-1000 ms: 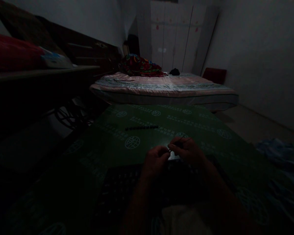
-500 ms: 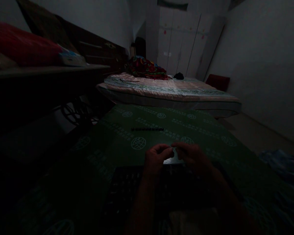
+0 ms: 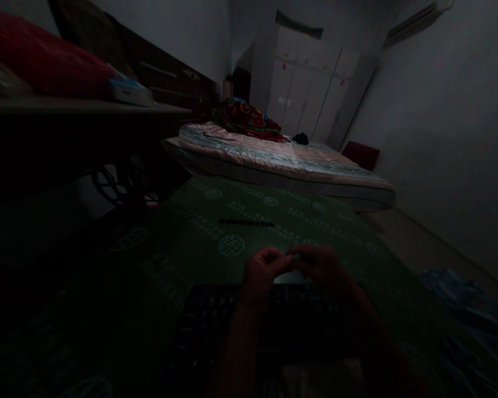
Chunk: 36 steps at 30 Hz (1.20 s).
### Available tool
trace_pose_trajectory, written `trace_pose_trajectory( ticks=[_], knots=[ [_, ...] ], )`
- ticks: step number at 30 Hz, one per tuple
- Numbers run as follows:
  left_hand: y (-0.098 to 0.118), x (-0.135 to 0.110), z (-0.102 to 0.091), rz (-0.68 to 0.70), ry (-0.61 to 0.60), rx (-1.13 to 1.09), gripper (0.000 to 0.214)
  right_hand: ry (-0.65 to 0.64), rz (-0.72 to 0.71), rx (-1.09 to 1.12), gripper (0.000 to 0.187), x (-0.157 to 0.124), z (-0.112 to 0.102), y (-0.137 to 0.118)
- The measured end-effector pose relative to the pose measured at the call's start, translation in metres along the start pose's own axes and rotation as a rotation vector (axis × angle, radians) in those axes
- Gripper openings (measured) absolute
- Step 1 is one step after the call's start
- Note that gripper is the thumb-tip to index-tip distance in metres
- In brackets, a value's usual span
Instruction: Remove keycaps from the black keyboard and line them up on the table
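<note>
Above the far edge of a black keyboard, my left hand is closed, thumb and forefinger pinched together. My right hand is closed as well, and its fingertips meet those of the left. Whatever they pinch is too small and dark to make out. Beyond the hands, a row of small dark pieces, perhaps keycaps, lies on the green printed board. My wrists and forearms cover part of the keyboard. A dim brownish object shows at its near side.
A bed with a bundled red patterned blanket stands beyond the board. To the left is a shelf-like surface bearing a red bag and a box. Bluish cloth lies at the right. The room is dim.
The view has tilted slightly. My fingertips have drawn closer and now overlap, hiding the small gap between them. Both hands stay above the keyboard.
</note>
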<state>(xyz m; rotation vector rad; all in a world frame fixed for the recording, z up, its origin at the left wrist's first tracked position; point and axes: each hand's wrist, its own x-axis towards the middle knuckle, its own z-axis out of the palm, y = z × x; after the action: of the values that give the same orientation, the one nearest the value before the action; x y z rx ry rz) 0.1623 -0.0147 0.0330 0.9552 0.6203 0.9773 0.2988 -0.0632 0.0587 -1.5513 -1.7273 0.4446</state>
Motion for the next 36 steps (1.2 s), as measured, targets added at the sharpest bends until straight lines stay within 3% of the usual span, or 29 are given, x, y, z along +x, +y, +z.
trace_pose_trajectory(
  ticks=[5, 10, 14, 19, 24, 36],
  knots=[
    [0.000, 0.002, 0.001, -0.006, 0.097, -0.036, 0.020, -0.086, 0.025, 0.078, 0.023, 0.024, -0.005, 0.010],
    [-0.002, 0.007, -0.001, -0.047, 0.256, -0.042, 0.022, -0.057, 0.205, -0.076, 0.027, 0.074, 0.001, 0.065],
    [-0.002, 0.008, -0.006, -0.021, 0.295, -0.080, 0.018, -0.071, 0.251, -0.131, 0.022, 0.108, 0.016, 0.108],
    [0.003, 0.006, -0.008, -0.037, 0.305, -0.118, 0.018, -0.095, 0.281, -0.191, 0.019, 0.135, 0.034, 0.140],
    [0.004, 0.006, -0.010, -0.045, 0.315, -0.152, 0.018, -0.126, 0.302, -0.201, 0.021, 0.145, 0.042, 0.153],
    [0.005, 0.006, -0.008, -0.069, 0.318, -0.160, 0.018, -0.125, 0.245, -0.228, 0.021, 0.150, 0.043, 0.154]
  ],
)
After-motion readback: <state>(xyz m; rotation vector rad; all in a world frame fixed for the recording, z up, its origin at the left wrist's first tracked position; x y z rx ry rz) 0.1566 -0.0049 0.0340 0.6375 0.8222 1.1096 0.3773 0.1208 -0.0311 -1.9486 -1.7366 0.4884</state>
